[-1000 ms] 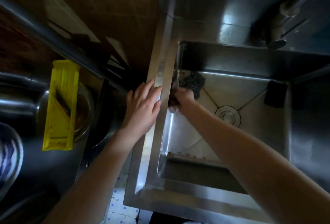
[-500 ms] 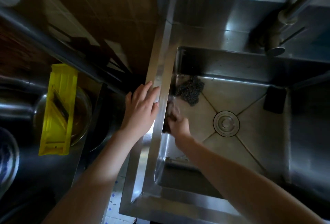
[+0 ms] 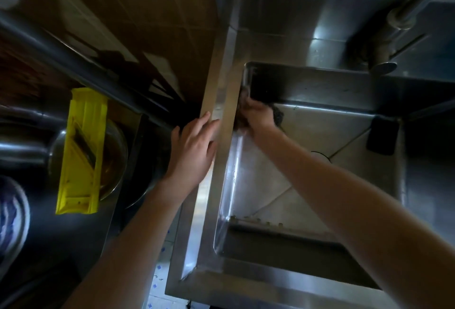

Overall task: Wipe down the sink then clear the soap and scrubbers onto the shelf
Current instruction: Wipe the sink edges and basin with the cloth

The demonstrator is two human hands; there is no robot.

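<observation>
The steel sink [image 3: 222, 82] fills the right side of the head view. My right hand [image 3: 259, 118] is inside it, gripping a dark brownish scrubber [image 3: 240, 125] pressed against the sink's left wall near the far corner. A dark steel-wool scrubber [image 3: 278, 116] lies on the sink floor just behind that hand, mostly hidden by it. At the floor's right edge sits a black sponge [image 3: 382, 135]. My left hand [image 3: 193, 153] rests flat, fingers straight, on the sink's left rim. My right forearm covers most of the drain [image 3: 321, 154].
A faucet [image 3: 384, 40] rises at the sink's far right. Left of the sink, a yellow slicer [image 3: 81, 151] lies across a metal bowl [image 3: 115, 156]. A blue-patterned dish [image 3: 12, 212] is at the far left, beside dark pots.
My right hand slid the scrubber along the left wall, first toward me, then back to the far corner, covering the steel wool. My left hand stayed on the rim.
</observation>
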